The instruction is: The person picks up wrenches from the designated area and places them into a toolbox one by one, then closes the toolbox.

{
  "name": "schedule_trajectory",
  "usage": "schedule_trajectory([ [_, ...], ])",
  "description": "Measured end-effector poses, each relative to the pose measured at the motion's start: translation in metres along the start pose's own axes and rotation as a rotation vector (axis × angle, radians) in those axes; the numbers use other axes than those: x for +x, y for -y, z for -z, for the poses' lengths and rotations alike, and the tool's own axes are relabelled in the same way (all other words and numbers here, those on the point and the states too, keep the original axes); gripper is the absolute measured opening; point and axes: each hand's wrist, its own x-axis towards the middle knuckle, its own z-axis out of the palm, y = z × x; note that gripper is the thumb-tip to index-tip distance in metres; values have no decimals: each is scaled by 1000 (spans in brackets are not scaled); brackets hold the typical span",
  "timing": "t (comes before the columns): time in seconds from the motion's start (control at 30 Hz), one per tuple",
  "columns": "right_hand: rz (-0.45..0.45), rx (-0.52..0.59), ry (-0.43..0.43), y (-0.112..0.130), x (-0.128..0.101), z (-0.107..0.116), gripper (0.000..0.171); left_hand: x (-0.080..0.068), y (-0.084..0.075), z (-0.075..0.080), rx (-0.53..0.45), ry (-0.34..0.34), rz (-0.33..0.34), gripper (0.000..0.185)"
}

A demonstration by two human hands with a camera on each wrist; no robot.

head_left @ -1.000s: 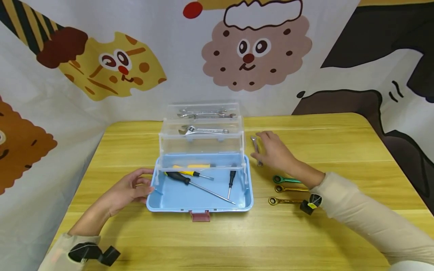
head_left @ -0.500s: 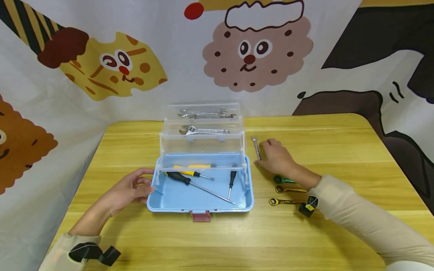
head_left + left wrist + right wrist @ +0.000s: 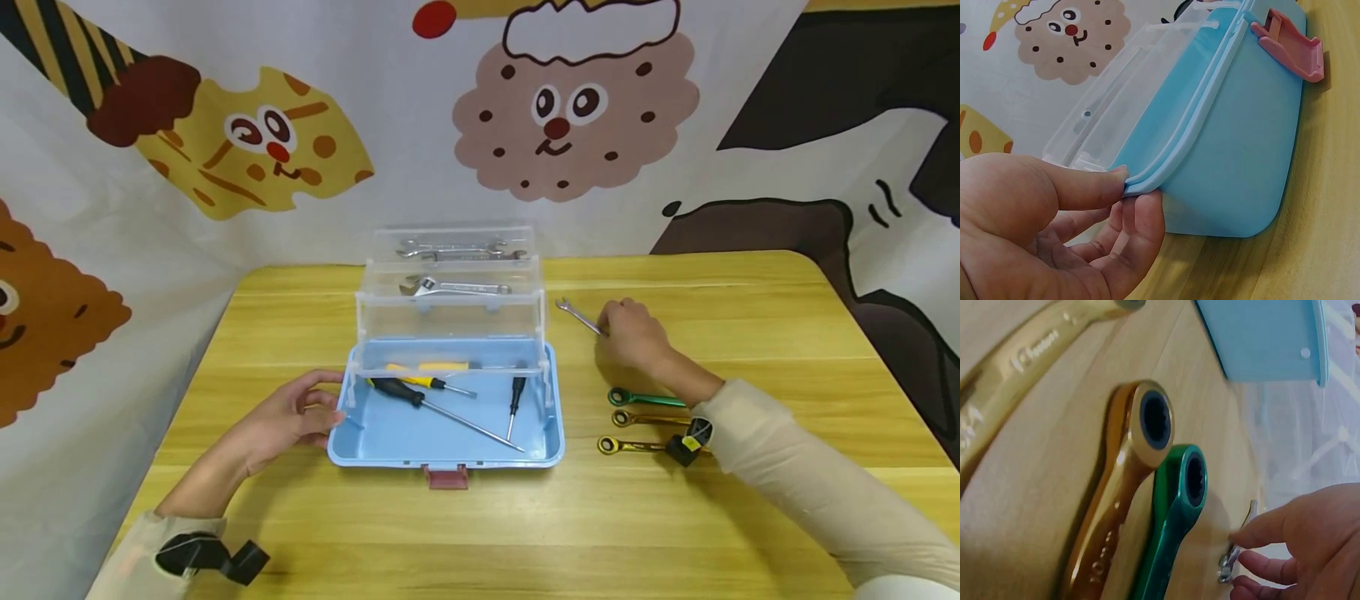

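My left hand (image 3: 281,427) pinches the left rim of a light-blue toolbox (image 3: 1235,144), thumb on top and fingers beneath. Right of the box, my right hand (image 3: 636,335) pinches the near end of a small silver wrench (image 3: 580,317), which slants on or just above the table. In the right wrist view, thumb and fingertips meet around that wrench (image 3: 1229,561), partly hiding it. Inside the box lie a long black-handled screwdriver (image 3: 465,425), a small black one (image 3: 516,398) and yellow-handled tools (image 3: 442,367). Raised clear trays hold an adjustable wrench (image 3: 461,288) and open-ended wrenches (image 3: 453,250).
Below my right forearm lie a green ratchet wrench (image 3: 645,400) and two gold ones (image 3: 637,418), one partly covered by the wrist camera. A red latch (image 3: 447,477) hangs at the box front. A cartoon-printed curtain (image 3: 412,167) stands behind the wooden table (image 3: 480,542).
My right hand has pulled back, then shifted right and away, gripping the wrench's near end and swinging it right so it lies diagonally. The left hand keeps its hold on the box.
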Motion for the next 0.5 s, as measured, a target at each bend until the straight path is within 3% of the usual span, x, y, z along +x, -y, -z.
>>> schedule_trajectory([
  [0.2,-56,-2,110,-4,10,5,30,0,-2,0,5,-5,3,59],
  [0.5,0,133,274,-14,16,20,33,0,-2,-1,-1,-14,12,59],
])
